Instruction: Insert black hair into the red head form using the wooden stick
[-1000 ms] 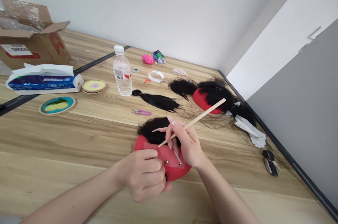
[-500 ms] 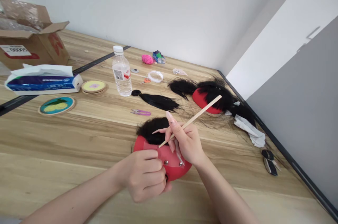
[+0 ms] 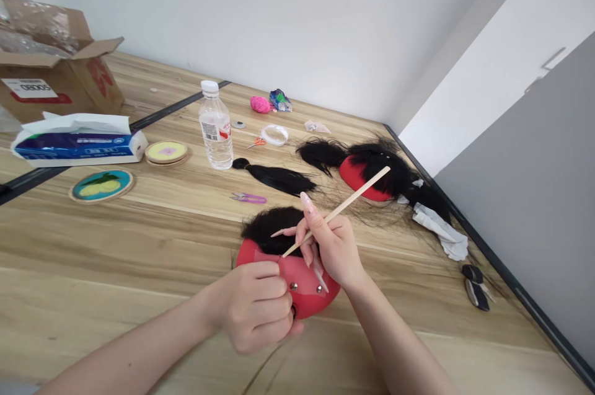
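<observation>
Left hand (image 3: 260, 308): gripping red form (image 3: 316, 307), near edge | right hand (image 3: 333, 249): stick (image 3: 357, 196) | snips (image 3: 251, 198) apart

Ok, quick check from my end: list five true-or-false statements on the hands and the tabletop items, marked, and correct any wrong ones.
1. The right hand holds a slim wooden stick. True.
2. The left hand is curled at the nearer red dome-shaped block. True.
3. The left hand holds purple-handled thread snips. False: the thread snips lie on the tabletop.
4. The capped water bottle is lying on its side. False: the water bottle stands upright.
5. Orange-handled scissors lie near a clear ring-shaped coil. True.
</observation>
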The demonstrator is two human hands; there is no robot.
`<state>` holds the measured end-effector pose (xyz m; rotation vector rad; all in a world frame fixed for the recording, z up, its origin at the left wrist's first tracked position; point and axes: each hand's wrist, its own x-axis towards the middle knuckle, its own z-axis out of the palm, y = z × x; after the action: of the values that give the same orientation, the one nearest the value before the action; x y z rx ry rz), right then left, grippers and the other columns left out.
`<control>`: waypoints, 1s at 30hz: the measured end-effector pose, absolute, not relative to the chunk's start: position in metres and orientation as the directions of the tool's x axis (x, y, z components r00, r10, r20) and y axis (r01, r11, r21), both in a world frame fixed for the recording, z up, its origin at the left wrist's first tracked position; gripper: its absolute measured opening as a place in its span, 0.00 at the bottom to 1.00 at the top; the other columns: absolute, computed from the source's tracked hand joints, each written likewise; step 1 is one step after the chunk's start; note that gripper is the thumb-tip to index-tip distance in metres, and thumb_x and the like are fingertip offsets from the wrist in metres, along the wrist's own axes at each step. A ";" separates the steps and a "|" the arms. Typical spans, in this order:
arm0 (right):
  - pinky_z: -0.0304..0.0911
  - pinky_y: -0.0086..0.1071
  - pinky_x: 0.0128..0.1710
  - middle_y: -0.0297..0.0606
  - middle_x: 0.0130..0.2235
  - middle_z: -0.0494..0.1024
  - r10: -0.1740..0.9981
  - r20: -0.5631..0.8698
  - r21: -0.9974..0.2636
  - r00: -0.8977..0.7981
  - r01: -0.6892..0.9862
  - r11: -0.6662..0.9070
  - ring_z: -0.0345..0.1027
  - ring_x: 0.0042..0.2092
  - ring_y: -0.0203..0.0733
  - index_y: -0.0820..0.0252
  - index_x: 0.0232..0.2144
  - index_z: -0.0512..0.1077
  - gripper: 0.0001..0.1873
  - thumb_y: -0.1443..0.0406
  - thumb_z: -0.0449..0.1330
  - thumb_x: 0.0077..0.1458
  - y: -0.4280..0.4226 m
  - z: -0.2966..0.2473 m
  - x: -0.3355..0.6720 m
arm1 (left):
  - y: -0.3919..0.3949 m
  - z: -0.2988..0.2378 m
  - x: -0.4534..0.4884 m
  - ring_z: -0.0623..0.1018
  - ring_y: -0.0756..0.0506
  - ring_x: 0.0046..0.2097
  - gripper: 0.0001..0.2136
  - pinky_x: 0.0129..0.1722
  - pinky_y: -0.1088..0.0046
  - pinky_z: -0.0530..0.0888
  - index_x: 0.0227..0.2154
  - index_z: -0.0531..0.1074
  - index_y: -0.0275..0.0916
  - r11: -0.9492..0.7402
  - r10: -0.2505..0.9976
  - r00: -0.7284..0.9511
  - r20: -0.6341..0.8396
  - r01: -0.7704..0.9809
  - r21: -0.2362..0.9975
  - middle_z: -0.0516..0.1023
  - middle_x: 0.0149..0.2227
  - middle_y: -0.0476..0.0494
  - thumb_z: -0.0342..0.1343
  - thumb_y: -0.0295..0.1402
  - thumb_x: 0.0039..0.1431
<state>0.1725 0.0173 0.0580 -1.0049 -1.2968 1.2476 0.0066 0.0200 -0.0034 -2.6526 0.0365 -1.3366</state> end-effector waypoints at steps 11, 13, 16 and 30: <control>0.74 0.34 0.38 0.25 0.18 0.74 0.964 0.144 -0.985 -0.224 -0.127 0.117 0.65 0.14 0.29 0.59 0.27 0.71 0.17 0.53 0.61 0.61 0.027 0.054 0.183 | 0.024 0.003 0.009 0.64 0.51 0.25 0.13 0.26 0.70 0.68 0.19 0.69 0.35 -0.988 -0.121 0.538 0.834 0.014 -0.153 0.68 0.21 0.50 0.54 0.23 0.59; 0.69 0.29 0.25 0.26 0.19 0.73 0.971 0.135 -0.988 -0.199 -0.106 0.116 0.64 0.14 0.30 0.59 0.27 0.71 0.19 0.51 0.61 0.59 0.027 0.053 0.183 | 0.023 0.003 0.008 0.64 0.50 0.24 0.12 0.26 0.70 0.69 0.19 0.69 0.36 -0.989 -0.115 0.546 0.830 0.015 -0.147 0.69 0.21 0.50 0.56 0.23 0.58; 0.57 0.25 0.15 0.27 0.18 0.72 0.981 0.115 -0.990 -0.158 -0.094 0.101 0.61 0.14 0.29 0.59 0.27 0.70 0.21 0.48 0.62 0.56 0.027 0.054 0.181 | 0.023 0.003 0.009 0.65 0.51 0.24 0.12 0.27 0.70 0.70 0.19 0.68 0.36 -0.991 -0.108 0.542 0.833 0.009 -0.134 0.69 0.21 0.50 0.58 0.23 0.56; 0.59 0.27 0.18 0.29 0.23 0.72 0.967 0.196 -0.979 -0.165 -0.092 0.183 0.62 0.18 0.30 0.59 0.28 0.71 0.17 0.53 0.59 0.62 0.017 0.064 0.182 | 0.024 0.011 0.010 0.66 0.48 0.25 0.13 0.25 0.69 0.69 0.20 0.67 0.35 -1.000 -0.011 0.506 0.862 -0.019 -0.002 0.70 0.20 0.46 0.51 0.21 0.60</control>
<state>0.1820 0.0167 0.0645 -0.9240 -1.3617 1.2239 0.0096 0.0238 0.0108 -2.7328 0.0276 -1.5646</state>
